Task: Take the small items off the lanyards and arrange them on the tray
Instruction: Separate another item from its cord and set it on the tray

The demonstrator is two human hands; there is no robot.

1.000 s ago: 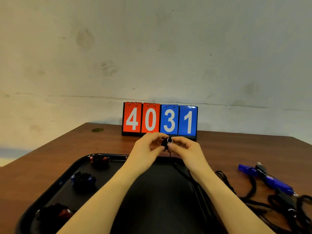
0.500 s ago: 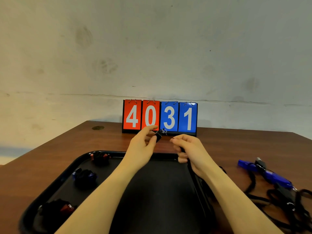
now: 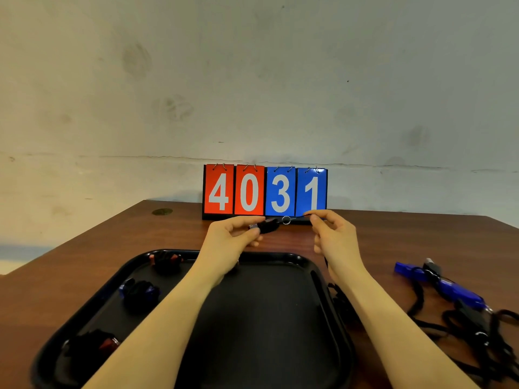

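USB stick (image 3: pixel 265 226) pinched in left hand (image 3: pixel 231 240) above tray (image 3: pixel 280 318) | right hand (image 3: pixel 335 238) pinches its lanyard cord | tray: three items | brown bench (image 3: pixel 98 254), scoreboard (image 3: pixel 265 190) 4031, plaster wall

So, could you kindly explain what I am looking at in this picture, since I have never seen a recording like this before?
There is no machine here: a person wears a camera on the head, so you look forward and down along their two bare arms. The left hand pinches a small black item with a metal ring at its end. The right hand pinches the thin black cord that leads to that ring. Below lies a black tray on a brown table, with three small items already along the tray's left side. To the right lie blue items on tangled black lanyards. Behind the hands stands a flip board reading 4031.
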